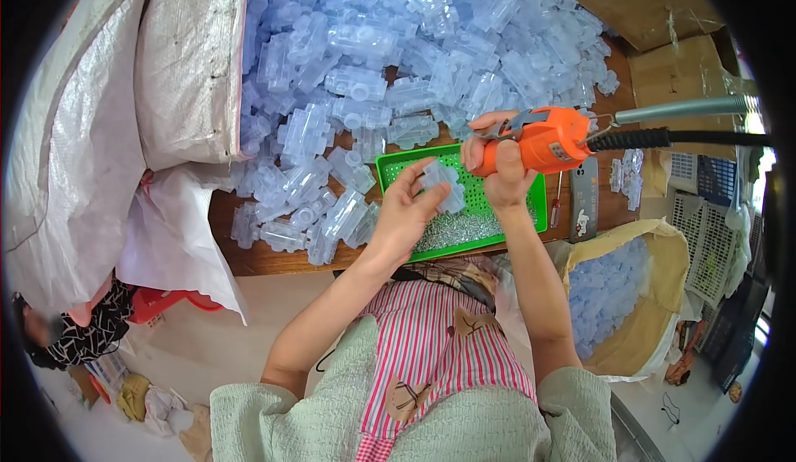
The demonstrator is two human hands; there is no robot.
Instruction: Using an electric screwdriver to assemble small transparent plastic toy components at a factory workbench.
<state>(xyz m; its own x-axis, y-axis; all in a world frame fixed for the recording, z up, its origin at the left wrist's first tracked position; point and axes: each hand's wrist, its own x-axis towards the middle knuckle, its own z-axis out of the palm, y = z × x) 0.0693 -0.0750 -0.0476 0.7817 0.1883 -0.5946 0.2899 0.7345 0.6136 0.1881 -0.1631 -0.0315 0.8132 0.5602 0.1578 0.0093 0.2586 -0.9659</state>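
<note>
My left hand [401, 216] pinches a clear bluish plastic housing [450, 183] above the green tray [474, 250]. My right hand [507, 182] is wrapped round an orange electric screwdriver [545, 142], held just right of the housing; its tip is hidden behind my fingers. A black cable and a grey spring hose run from the tool's back end to the right. Small silver screws [458, 230] lie heaped in the near part of the tray, and its far part has a perforated plate [479, 201].
A big heap of similar clear housings [365, 43] covers the wooden table [236, 234]. White woven sacks [186, 72] stand at the left. Right of the tray lie a small hand screwdriver [555, 212] and a grey case [584, 201]. An open sack [663, 267] of bluish parts stands below.
</note>
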